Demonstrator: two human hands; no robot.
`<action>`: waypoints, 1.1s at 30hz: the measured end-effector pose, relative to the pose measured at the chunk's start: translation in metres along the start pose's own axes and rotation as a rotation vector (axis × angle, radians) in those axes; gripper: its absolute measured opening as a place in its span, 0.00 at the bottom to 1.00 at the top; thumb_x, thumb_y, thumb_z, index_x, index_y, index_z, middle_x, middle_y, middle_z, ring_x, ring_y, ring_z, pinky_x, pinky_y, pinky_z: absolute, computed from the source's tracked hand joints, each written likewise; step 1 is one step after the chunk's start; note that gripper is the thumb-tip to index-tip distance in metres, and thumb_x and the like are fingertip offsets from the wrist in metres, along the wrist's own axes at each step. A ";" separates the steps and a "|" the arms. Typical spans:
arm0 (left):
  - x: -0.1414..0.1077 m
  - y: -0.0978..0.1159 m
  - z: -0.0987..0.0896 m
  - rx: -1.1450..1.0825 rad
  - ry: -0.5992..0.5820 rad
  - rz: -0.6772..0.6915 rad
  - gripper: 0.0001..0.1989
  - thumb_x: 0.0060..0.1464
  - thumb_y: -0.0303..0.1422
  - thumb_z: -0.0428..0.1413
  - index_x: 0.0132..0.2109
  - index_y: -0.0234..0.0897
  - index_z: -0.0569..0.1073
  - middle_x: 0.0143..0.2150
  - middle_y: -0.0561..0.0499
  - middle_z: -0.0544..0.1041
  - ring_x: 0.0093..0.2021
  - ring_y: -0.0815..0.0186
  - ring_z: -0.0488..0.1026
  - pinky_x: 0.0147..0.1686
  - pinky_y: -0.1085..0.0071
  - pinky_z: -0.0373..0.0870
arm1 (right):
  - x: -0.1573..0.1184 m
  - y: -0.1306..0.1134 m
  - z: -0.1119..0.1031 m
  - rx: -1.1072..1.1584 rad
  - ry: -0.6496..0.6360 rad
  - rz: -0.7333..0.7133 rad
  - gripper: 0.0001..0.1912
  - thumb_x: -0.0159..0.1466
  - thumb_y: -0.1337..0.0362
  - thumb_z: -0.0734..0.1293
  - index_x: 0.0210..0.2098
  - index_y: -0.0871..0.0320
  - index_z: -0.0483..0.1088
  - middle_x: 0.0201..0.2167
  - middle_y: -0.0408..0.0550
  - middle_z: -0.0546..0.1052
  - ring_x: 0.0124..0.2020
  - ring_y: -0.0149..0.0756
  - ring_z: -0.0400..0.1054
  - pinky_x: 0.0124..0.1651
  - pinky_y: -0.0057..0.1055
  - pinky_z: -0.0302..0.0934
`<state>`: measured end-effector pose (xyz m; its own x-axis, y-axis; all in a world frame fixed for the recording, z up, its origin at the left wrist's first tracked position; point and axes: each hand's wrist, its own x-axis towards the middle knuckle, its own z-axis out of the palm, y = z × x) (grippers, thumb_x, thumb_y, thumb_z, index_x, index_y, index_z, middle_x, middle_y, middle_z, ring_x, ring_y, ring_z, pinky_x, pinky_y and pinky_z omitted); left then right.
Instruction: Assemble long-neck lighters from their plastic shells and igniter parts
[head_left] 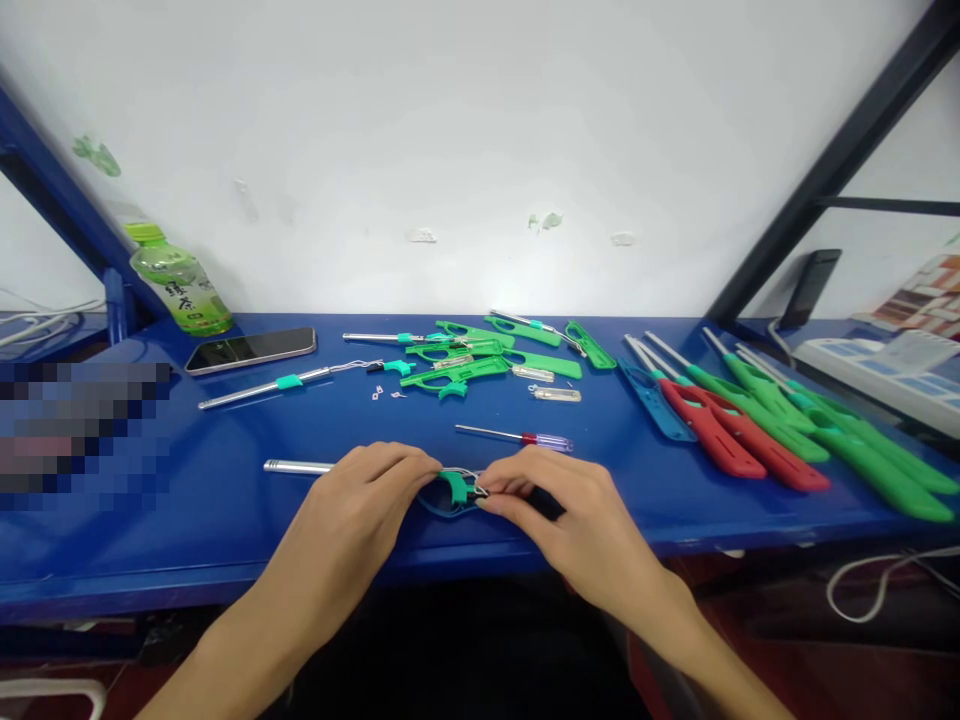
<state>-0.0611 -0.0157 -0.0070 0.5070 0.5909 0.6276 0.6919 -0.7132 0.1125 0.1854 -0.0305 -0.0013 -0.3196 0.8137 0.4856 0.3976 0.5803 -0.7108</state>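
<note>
Low at the front of the blue table, my left hand is closed on an opened gas lighter with a long metal tube that sticks out to the left. Part of its blue shell and its teal trigger show between my hands. My right hand pinches thin wires at the trigger's right end. The fingertips hide much of the lighter's inside. Just beyond lies a screwdriver with a clear and red handle.
Green shell halves, clear fuel tanks and a loose lighter tube lie farther back. Several red lighters and green lighters are at the right. A phone and a tea bottle are at the left.
</note>
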 end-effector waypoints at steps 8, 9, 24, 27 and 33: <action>0.001 0.000 -0.004 0.018 -0.057 0.010 0.17 0.72 0.23 0.47 0.53 0.39 0.79 0.49 0.48 0.83 0.42 0.62 0.80 0.42 0.65 0.77 | -0.002 0.000 0.000 -0.023 0.004 -0.008 0.08 0.70 0.70 0.73 0.45 0.51 0.78 0.40 0.40 0.84 0.38 0.33 0.79 0.46 0.28 0.74; 0.001 0.000 -0.004 0.014 -0.061 0.009 0.17 0.72 0.23 0.47 0.54 0.39 0.79 0.49 0.48 0.83 0.43 0.62 0.80 0.42 0.66 0.76 | -0.002 0.000 0.000 -0.031 0.004 -0.010 0.07 0.70 0.70 0.73 0.45 0.51 0.78 0.40 0.40 0.84 0.38 0.34 0.79 0.46 0.29 0.74; 0.001 -0.001 -0.003 0.037 -0.064 0.035 0.19 0.70 0.21 0.46 0.55 0.40 0.79 0.49 0.47 0.83 0.40 0.63 0.79 0.42 0.66 0.75 | -0.003 0.001 0.000 -0.064 0.012 -0.011 0.06 0.71 0.69 0.72 0.45 0.51 0.79 0.41 0.42 0.84 0.39 0.35 0.80 0.47 0.31 0.74; 0.000 -0.001 -0.002 0.046 -0.075 0.030 0.20 0.70 0.21 0.46 0.55 0.40 0.79 0.50 0.47 0.83 0.40 0.62 0.79 0.42 0.65 0.75 | -0.003 0.001 -0.001 -0.066 0.016 -0.019 0.07 0.71 0.69 0.72 0.45 0.51 0.79 0.41 0.41 0.84 0.39 0.35 0.80 0.47 0.30 0.74; -0.003 -0.004 -0.002 0.049 -0.108 0.028 0.21 0.70 0.21 0.46 0.58 0.41 0.77 0.52 0.46 0.82 0.43 0.59 0.79 0.44 0.62 0.76 | -0.003 0.001 -0.001 -0.054 0.007 -0.017 0.08 0.71 0.70 0.72 0.46 0.50 0.78 0.40 0.40 0.84 0.38 0.33 0.78 0.47 0.29 0.73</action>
<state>-0.0661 -0.0156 -0.0080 0.5767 0.6100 0.5434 0.6999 -0.7120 0.0565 0.1876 -0.0324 -0.0027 -0.3209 0.8040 0.5007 0.4380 0.5947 -0.6742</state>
